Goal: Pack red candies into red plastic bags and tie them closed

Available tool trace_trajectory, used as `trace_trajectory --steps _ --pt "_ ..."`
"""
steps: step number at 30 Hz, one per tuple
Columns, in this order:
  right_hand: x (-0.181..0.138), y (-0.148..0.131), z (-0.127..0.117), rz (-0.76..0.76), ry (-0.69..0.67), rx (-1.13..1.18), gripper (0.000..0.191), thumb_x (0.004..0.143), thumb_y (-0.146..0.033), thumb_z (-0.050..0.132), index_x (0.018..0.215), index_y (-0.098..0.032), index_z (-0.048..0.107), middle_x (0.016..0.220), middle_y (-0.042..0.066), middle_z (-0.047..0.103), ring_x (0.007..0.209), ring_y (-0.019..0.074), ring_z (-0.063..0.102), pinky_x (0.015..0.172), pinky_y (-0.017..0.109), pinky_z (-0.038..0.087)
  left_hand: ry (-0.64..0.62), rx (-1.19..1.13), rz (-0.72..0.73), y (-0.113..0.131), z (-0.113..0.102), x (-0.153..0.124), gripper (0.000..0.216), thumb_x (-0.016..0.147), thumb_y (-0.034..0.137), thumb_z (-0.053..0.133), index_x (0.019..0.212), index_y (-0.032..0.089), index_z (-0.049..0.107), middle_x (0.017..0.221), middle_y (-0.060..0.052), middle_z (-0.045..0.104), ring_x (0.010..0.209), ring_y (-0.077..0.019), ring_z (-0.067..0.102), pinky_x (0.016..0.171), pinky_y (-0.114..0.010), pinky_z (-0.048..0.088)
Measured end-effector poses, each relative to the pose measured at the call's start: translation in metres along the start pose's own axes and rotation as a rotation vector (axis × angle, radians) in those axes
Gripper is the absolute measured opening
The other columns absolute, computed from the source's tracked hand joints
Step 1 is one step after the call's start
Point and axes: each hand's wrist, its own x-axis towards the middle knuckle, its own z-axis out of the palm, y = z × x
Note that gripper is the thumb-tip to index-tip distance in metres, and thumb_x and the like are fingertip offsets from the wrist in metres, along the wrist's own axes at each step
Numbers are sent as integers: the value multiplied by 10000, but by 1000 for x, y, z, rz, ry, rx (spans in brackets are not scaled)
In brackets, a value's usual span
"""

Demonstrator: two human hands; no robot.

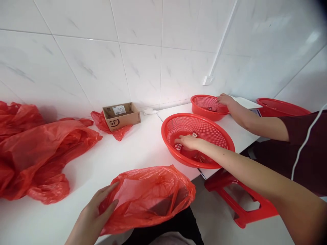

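Observation:
My left hand (95,212) grips the rim of a red plastic bag (150,197) at the near edge of the white table (143,149), and the bag's mouth gapes open to the right. My right hand (187,141) reaches into a large red mesh basket (222,136). Its fingers are pressed together on a small red-and-white packet (178,147). A few more small packets (195,134) lie in the basket beside the hand.
A co-worker in a dark shirt stands at the right, one hand (224,98) on a second red basket (201,102); a third basket (281,107) sits behind. Crumpled red bags (38,153) cover the left. A cardboard box (121,115) stands by the tiled wall. A red stool (237,200) stands below.

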Motion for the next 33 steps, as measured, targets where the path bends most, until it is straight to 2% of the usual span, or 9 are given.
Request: trace_trajectory --steps 6,10,12,14,16,20,24,29,33 --pt "-12 4 -33 -23 131 202 341 871 -164 528 1210 -202 538 1104 111 666 901 206 671 761 319 528 -37 51 -30 -10 -1 8 493 819 543 543 1263 335 592 1369 -18 561 1292 -296 490 1099 -476 352" --pt "-56 -51 -47 -272 190 746 378 935 -364 500 1270 -195 456 1051 87 667 801 152 683 725 298 568 -102 96 -27 -11 2 14 543 839 518 531 1334 296 527 1440 -35 482 1320 -275 455 1111 -452 341" --pt "-77 -89 -35 -425 -1 876 392 902 -402 553 1250 -229 501 1002 49 675 763 158 688 686 309 582 -99 96 -8 -7 5 15 549 849 497 519 1353 282 510 1451 -42 466 1328 -268 445 1116 -440 336" --pt "-87 -120 -12 -488 -128 763 332 883 -420 571 1191 -299 570 975 3 689 737 166 691 657 324 588 -91 93 10 -1 8 15 563 844 467 521 1365 257 503 1450 -61 465 1326 -274 449 1110 -434 348" --pt "-85 -136 17 -420 8 516 293 874 -364 580 1165 -361 612 1055 -13 691 926 218 685 808 393 575 -88 93 29 3 10 15 586 826 433 536 1375 232 496 1455 -77 458 1325 -281 451 1101 -425 364" --pt "-64 -126 52 -299 156 347 576 852 -236 569 1399 -378 451 1365 -11 556 1275 282 512 1038 468 461 -136 107 46 3 10 13 630 808 352 551 1418 234 445 1498 -73 405 1356 -269 414 1117 -412 346" --pt "-55 -109 49 -371 224 406 518 892 -195 483 1378 -374 485 1371 -22 556 1275 274 514 1068 463 432 -136 82 66 1 11 12 647 825 339 550 1448 256 399 1502 -69 389 1368 -256 393 1136 -420 311" --pt "-61 -112 41 -323 162 468 471 913 -211 452 1367 -317 512 1045 39 717 968 265 684 860 454 546 -48 27 83 1 13 11 592 861 409 531 1435 317 416 1453 -58 433 1356 -252 398 1083 -418 387" --pt "-74 -103 12 -326 176 660 377 937 -249 422 1285 -249 566 1149 62 686 725 146 681 667 315 574 -8 14 46 -1 10 7 572 856 468 547 1407 356 445 1472 -59 390 1339 -267 412 855 -336 543"
